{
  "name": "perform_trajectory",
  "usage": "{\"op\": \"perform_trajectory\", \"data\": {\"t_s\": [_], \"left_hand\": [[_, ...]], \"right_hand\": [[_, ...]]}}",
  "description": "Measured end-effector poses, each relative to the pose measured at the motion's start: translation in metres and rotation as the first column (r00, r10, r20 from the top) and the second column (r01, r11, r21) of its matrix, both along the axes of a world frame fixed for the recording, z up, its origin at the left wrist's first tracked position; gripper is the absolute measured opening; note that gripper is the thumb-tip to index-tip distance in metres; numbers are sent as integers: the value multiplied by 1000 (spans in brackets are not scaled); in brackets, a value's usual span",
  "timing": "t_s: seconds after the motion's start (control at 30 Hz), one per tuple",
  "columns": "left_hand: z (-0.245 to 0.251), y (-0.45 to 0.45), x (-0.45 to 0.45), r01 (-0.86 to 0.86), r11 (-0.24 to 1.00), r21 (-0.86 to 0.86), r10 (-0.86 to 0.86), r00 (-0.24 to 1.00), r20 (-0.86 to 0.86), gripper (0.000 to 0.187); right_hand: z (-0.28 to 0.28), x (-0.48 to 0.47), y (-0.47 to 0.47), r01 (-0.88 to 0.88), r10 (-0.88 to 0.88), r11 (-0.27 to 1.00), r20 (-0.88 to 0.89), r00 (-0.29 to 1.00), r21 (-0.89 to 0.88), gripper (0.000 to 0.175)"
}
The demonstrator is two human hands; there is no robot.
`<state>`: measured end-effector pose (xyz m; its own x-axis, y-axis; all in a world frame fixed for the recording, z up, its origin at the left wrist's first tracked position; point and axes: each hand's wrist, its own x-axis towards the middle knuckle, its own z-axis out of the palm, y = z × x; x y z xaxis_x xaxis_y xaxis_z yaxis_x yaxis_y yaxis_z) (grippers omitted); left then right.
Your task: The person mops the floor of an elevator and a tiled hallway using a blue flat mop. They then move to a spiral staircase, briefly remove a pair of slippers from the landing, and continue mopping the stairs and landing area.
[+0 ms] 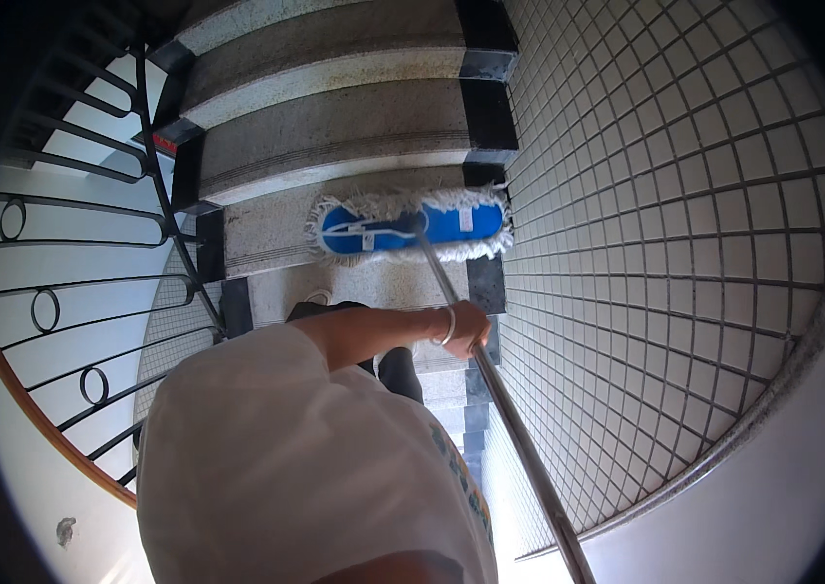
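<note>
My left hand (467, 328), with a pale bracelet at the wrist, is closed around the metal handle (522, 431) of a flat dust mop. The blue-backed mop head (456, 220) with its white string fringe lies across a stair tread (270, 226), its right end close to the tiled wall. White ties cross the left part of the blue backing. From the hand, the handle slants down to the lower right and leaves the picture. Part of my right arm (390, 569) shows at the bottom edge, but my right hand is out of view.
Speckled stone stairs with black side borders (489, 117) rise towards the top. A white tiled wall (638, 241) stands on the right. On the left runs a black metal railing (153, 168) with a brown handrail (32, 409). More steps (449, 387) lie below, past my dark-clothed legs.
</note>
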<state>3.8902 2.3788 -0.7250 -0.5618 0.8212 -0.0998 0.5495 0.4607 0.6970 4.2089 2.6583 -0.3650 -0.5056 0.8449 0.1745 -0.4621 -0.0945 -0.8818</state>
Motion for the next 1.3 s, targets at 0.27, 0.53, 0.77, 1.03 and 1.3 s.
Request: {"op": "perform_trajectory", "data": {"t_s": [0.27, 0.53, 0.77, 1.03, 1.3], "left_hand": [[9, -33, 13, -348, 902, 257, 399, 898, -184, 12], [-28, -21, -49, -228, 972, 59, 236, 948, -215, 13], [-25, 14, 4, 79, 992, -97, -80, 997, -1, 14], [23, 27, 77, -51, 999, -7, 50, 992, -112, 15], [118, 11, 39, -169, 974, 150, 204, 943, -263, 17]], "right_hand": [[41, 32, 44, -544, -259, 313, 621, 740, 779, 26], [-50, -62, -13, -43, 72, 988, -196, 978, 149, 31], [-31, 8, -9, 195, -200, 979, 76, 977, 65, 28], [31, 150, 95, -301, 130, 791, 334, 933, 533, 16], [33, 110, 150, -276, 381, 903, -322, 867, 328, 30]]}}
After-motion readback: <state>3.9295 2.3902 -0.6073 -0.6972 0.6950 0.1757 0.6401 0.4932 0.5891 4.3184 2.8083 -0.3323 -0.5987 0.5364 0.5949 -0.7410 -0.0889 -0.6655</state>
